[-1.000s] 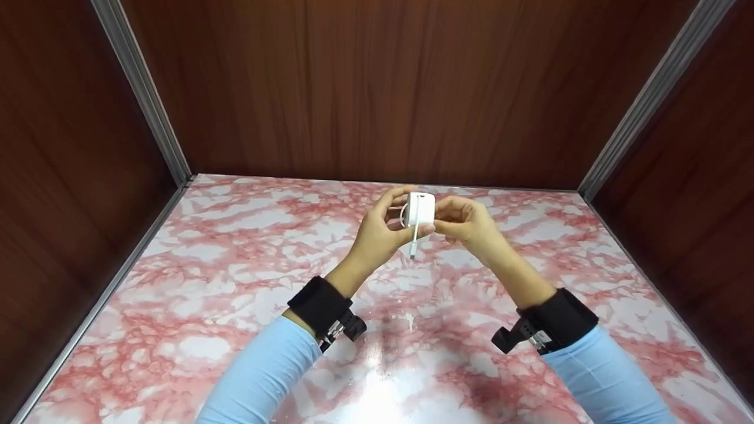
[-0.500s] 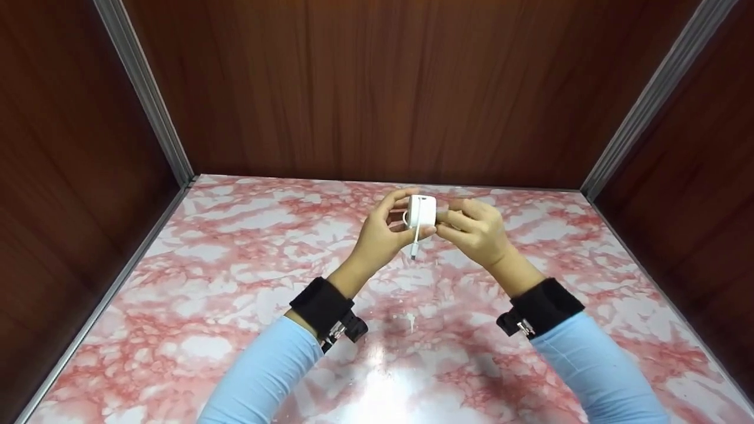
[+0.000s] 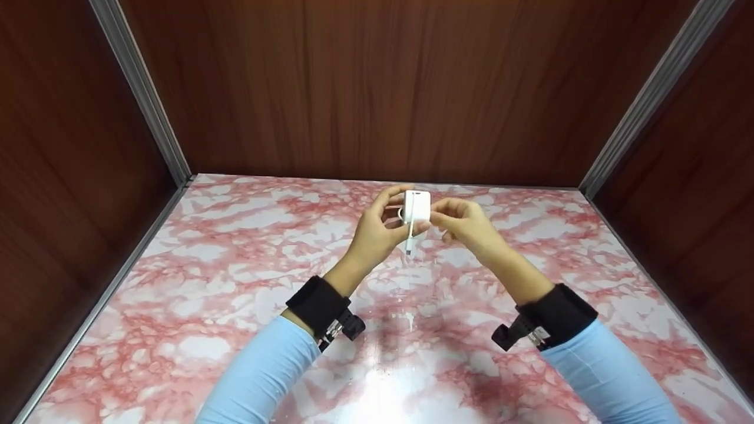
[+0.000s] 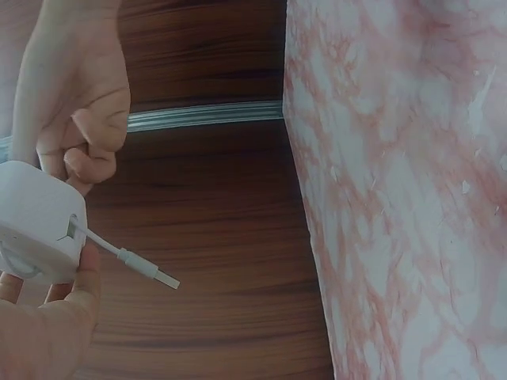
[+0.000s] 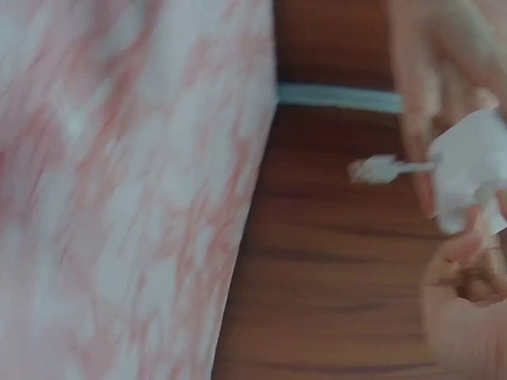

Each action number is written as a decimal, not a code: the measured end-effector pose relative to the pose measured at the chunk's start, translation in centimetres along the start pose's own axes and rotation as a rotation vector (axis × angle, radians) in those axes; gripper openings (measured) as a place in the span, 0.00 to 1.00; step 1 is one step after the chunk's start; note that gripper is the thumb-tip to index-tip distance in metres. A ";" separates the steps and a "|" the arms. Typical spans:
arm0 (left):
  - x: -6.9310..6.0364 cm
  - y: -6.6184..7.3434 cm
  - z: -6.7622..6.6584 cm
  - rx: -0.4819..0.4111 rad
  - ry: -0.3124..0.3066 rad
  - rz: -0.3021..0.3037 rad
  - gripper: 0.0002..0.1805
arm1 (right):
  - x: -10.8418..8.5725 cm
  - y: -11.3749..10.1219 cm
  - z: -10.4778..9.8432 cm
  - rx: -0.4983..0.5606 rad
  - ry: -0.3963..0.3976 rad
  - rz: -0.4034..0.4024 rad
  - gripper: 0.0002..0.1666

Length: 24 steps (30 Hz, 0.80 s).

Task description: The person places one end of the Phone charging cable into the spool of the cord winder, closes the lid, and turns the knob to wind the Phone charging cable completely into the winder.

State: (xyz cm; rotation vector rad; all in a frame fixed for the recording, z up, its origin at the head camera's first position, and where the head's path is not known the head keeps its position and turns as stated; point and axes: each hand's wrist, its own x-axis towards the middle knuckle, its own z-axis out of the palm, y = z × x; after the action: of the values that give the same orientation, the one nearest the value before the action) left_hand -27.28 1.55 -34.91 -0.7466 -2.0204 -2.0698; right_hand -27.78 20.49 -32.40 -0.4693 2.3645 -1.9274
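Note:
My left hand holds a white rounded cable case up above the table, with fingers behind it and the thumb at its lower edge. Out of a slot in the case comes a short white cable, ending in a plug that hangs free. A cable loop shows on the side by the left palm. Thumb and forefinger of my right hand pinch at the case's opposite side. The part between those fingertips is mostly hidden, and the right wrist view of the case is blurred.
The tabletop has a red and white marbled pattern. Brown wood-look panels enclose it at the back and both sides, with grey metal strips in the corners. Each wrist wears a black band with a small camera.
My right hand turned at the case's side, its wrist rolling over and then back. The left hand kept its hold, and the case shifted slightly left and up.

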 end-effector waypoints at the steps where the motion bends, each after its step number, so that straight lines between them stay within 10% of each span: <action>1: 0.0 0.0 0.0 0.002 0.000 0.000 0.35 | 0.0 -0.3 0.0 0.023 -0.026 0.064 0.05; 5: -0.1 -0.1 0.0 0.004 0.005 -0.009 0.35 | 0.1 -1.0 0.0 0.009 -0.052 0.132 0.05; 9: -0.2 -0.1 -0.1 0.008 0.015 -0.007 0.34 | 0.0 -0.7 0.4 -0.228 0.027 -0.079 0.07; 17: -0.2 -0.1 -0.1 -0.005 0.011 0.000 0.35 | 0.6 1.5 0.7 -0.764 0.317 -1.002 0.08; 24: -0.3 -0.1 0.2 -0.003 -0.011 -0.025 0.35 | 2.3 2.6 0.0 -0.868 0.401 -1.568 0.14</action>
State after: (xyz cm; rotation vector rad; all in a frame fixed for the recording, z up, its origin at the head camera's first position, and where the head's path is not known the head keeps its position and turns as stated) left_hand -27.01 1.68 -35.19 -0.7382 -2.0432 -2.0875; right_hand -30.48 20.34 -34.59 -2.8310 3.3104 -0.7526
